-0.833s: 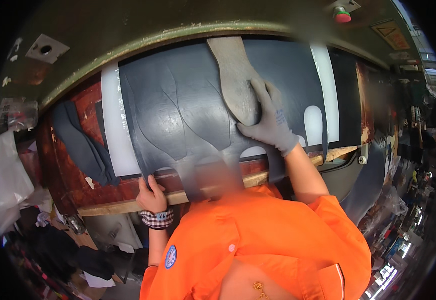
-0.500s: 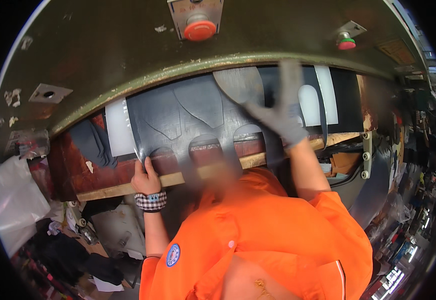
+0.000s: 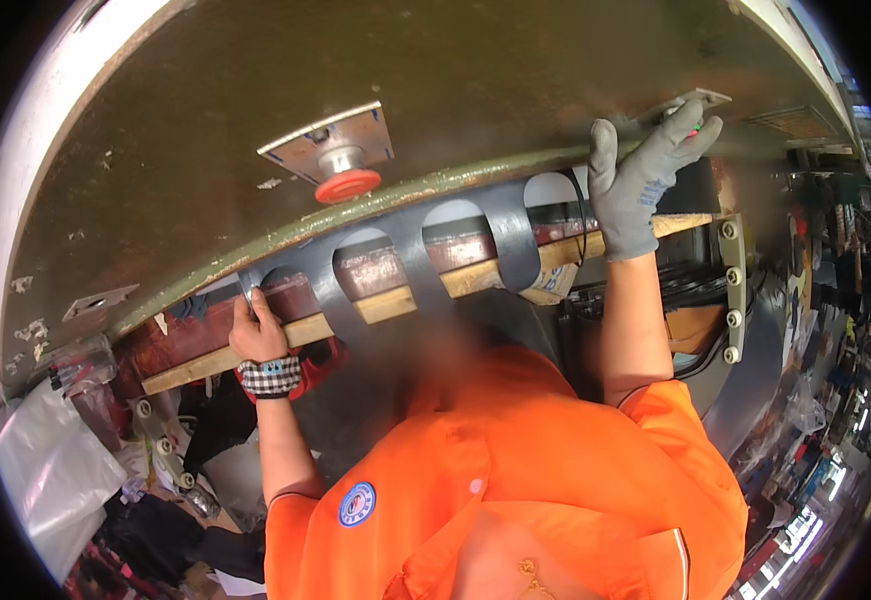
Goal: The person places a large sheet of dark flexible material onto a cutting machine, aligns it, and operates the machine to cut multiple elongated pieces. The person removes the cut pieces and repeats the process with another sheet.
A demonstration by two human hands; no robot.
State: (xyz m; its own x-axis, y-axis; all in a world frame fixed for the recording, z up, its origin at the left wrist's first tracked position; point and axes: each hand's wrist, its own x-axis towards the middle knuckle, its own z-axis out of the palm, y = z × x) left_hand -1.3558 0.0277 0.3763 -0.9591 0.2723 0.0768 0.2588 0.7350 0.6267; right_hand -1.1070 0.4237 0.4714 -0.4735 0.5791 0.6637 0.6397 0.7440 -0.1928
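Note:
A dark sheet [image 3: 414, 240] with rounded cut-outs lies under the green machine beam, its strips hanging over the front edge of the red-brown bed. At its left end, my bare left hand [image 3: 254, 332], a checked band on the wrist, pinches the sheet's edge between the fingers. My right hand [image 3: 636, 185] wears a grey glove and is raised to the beam's right side. Its fingers are spread at the green push button [image 3: 694, 130], largely covering it; whether they press it I cannot tell. Most of the sheet's far part is hidden by the beam.
The olive-green beam [image 3: 196, 130] spans the far side, carrying a red mushroom button [image 3: 348, 185]. A wooden strip [image 3: 221, 367] edges the bed [image 3: 191, 335]. Clear plastic film [image 3: 51, 470] hangs at the left. Rollers on a bracket [image 3: 734, 300] stand at the right.
My right hand has left the sheet and moved up and right to the green button. My left hand stays at the sheet's edge. The beam now hides more of the sheet, and the view has shifted.

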